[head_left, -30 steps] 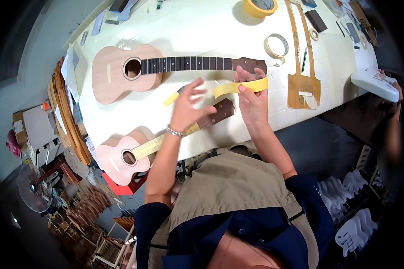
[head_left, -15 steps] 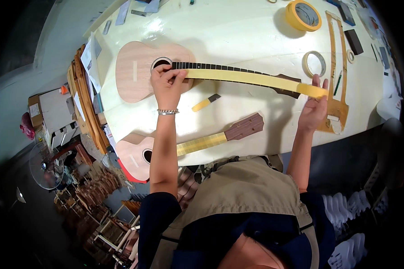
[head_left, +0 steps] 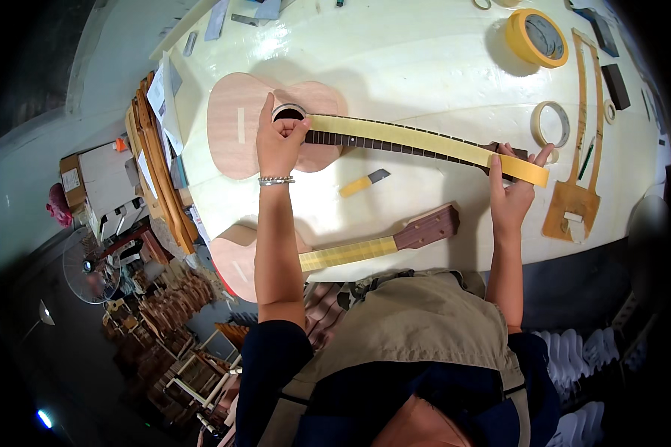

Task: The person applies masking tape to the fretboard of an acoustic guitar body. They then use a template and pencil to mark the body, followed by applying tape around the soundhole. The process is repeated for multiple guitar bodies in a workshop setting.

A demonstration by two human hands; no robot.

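A pale wooden ukulele (head_left: 231, 153) lies on the table, its dark fretboard (head_left: 373, 144) pointing right. A long strip of yellow masking tape (head_left: 406, 136) is stretched along the fretboard and covers its far part, while the near part shows dark. Beside the sound hole, my left hand (head_left: 279, 149) pinches the strip's left end, thumb and fingers together. Over the headstock, my right hand (head_left: 512, 200) grips the strip's other end, which curls past the fingers. Whether the tape touches the frets all along, I cannot tell.
Nearer me lies a second ukulele (head_left: 235, 246), its neck covered in yellow tape (head_left: 349, 253). A yellow-handled cutter (head_left: 358, 185) rests between the instruments. To the right are tape rolls (head_left: 528, 46) (head_left: 537, 123) and a wooden template (head_left: 570, 205). Papers (head_left: 159, 100) hang at the left edge.
The tape strip has shifted from the fretboard's near edge toward its far side, baring the near part. My right fingers have changed their hold on the strip's end. The whole view has shifted slightly.
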